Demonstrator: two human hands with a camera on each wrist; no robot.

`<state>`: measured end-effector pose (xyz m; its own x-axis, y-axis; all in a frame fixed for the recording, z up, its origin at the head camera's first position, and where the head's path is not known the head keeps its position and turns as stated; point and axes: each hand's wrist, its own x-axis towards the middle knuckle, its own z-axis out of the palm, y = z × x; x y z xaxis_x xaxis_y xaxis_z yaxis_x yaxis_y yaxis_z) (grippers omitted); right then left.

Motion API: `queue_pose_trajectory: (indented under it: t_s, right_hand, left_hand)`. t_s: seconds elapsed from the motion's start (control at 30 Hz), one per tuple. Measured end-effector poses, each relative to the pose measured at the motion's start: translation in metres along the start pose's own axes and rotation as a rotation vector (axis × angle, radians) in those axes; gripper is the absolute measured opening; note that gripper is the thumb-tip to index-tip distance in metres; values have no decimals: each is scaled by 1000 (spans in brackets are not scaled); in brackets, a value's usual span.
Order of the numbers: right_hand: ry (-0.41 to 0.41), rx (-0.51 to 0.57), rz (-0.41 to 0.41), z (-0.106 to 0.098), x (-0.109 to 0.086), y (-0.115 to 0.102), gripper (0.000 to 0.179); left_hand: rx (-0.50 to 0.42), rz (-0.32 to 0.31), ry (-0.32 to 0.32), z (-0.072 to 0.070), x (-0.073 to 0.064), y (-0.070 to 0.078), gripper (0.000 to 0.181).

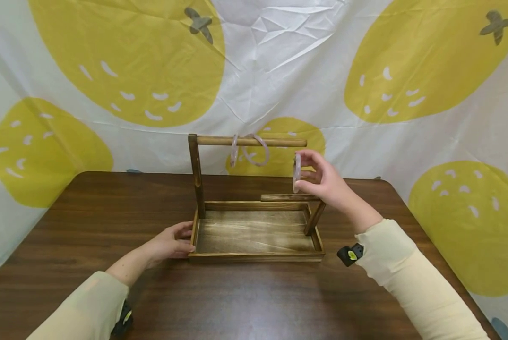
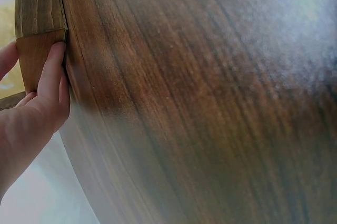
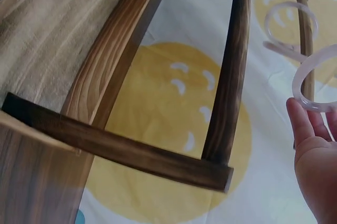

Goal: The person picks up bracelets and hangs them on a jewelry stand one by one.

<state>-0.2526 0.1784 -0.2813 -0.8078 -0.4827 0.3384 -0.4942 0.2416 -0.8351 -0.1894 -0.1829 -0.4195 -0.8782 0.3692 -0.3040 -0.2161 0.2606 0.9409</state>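
My right hand (image 1: 328, 182) pinches a pale lilac bangle (image 1: 297, 173) between thumb and fingers, above the short lower bar (image 1: 279, 198) of a wooden jewelry stand. In the right wrist view the held bangle (image 3: 300, 84) shows as a ring at the fingertips. Two more bangles, one seen nearly edge-on (image 1: 234, 151) and one turned toward me (image 1: 265, 152), hang from the stand's tall upper bar (image 1: 285, 142). My left hand (image 1: 170, 242) rests its fingers against the outside of the left end of the stand's tray (image 1: 254, 258). The left wrist view shows those fingers (image 2: 50, 74) along the end wall.
The stand sits on a dark wood-grain table (image 1: 88, 222). One post (image 1: 196, 179) rises at the tray's left and a shorter post (image 1: 314, 218) at its right. Behind hangs a white cloth (image 1: 279, 61) printed with yellow fruit.
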Motion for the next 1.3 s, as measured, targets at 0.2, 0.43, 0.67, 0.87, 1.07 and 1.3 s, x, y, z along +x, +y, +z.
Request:
queue_pose_trajectory:
  t_s: [0.2,0.43,0.67,0.87,1.07,1.3]
  right_hand:
    - [32,17,8,-8,0,-3,57]
    - [79,28,-22,-17,1,0,56]
    - [111,43,33,-25,2,1,54]
    - [113,17,108,-31,5,1,58]
    - [116,10,121,-36,10,5,57]
    - [110,-44,117,-44,20,7,61]
  left_hand:
    - [3,0,-1,0,1,0,78]
    - [2,-2,-1,0,0,1,78]
    - [3,-2,-1,0,0,1,78]
    - [8,-4,1,0,0,2,77]
    - [10,-15,4,0,0,2,77]
    - [6,-29,16,0,1,2,76]
